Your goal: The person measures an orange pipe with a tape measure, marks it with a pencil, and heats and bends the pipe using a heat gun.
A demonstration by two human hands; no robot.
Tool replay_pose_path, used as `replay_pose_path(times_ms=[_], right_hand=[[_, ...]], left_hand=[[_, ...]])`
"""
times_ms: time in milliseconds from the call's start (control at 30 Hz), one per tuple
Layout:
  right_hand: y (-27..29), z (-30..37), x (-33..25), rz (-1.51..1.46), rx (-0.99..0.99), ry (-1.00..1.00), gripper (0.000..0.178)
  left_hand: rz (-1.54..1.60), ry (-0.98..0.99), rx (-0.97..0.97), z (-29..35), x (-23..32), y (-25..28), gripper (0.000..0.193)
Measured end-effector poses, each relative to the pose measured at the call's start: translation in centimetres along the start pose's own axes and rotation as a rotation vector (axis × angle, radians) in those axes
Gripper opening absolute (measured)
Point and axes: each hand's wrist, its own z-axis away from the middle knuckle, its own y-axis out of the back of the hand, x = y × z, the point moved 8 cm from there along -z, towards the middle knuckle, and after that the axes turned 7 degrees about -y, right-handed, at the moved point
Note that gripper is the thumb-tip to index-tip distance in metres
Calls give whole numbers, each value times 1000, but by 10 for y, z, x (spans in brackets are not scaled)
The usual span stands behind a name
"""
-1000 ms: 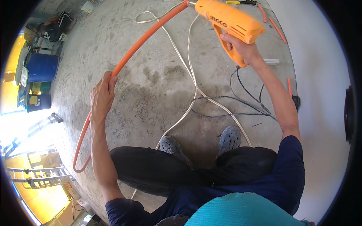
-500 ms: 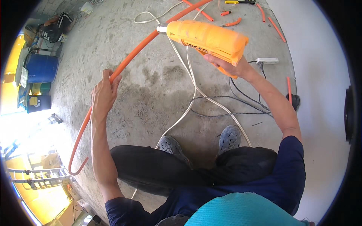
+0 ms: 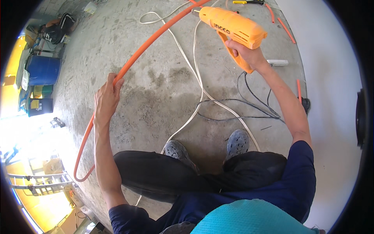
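Observation:
My left hand [image 3: 106, 97] is closed around a long orange pipe [image 3: 145, 46]. The pipe slants up to the right past the top edge, and its lower end curls into a hook beside my left forearm. My right hand [image 3: 246, 54] grips the handle of a yellow heat gun [image 3: 230, 26]. The gun's metal nozzle [image 3: 196, 10] points left, close to the upper stretch of the pipe; whether they touch I cannot tell. A dark cord [image 3: 253, 93] runs from the gun's handle down to the floor.
White cable [image 3: 194, 70] crosses the concrete floor ahead of my feet. A white power strip [image 3: 277, 62] lies near the right wall, with orange pipe offcuts [image 3: 286, 30] around it. At the left stand a blue barrel [image 3: 43, 70] and a ladder [image 3: 41, 183]. Another person [image 3: 58, 29] is far left.
The heat gun in my right hand has moved right and up, its nozzle now farther along the pipe. The pipe's hooked end has shifted slightly right, behind my forearm. My left hand stays in place.

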Motion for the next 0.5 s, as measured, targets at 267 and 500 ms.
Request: replay_pose_path(times_ms=[267,500], right_hand=[[29,-11,3,11,153,7,10],[-1,8,-13,26,36,36,13]], left_hand=[[-61,-4,49,0,-1,6,30],[-46,-6,52,-1,-2,5,30]])
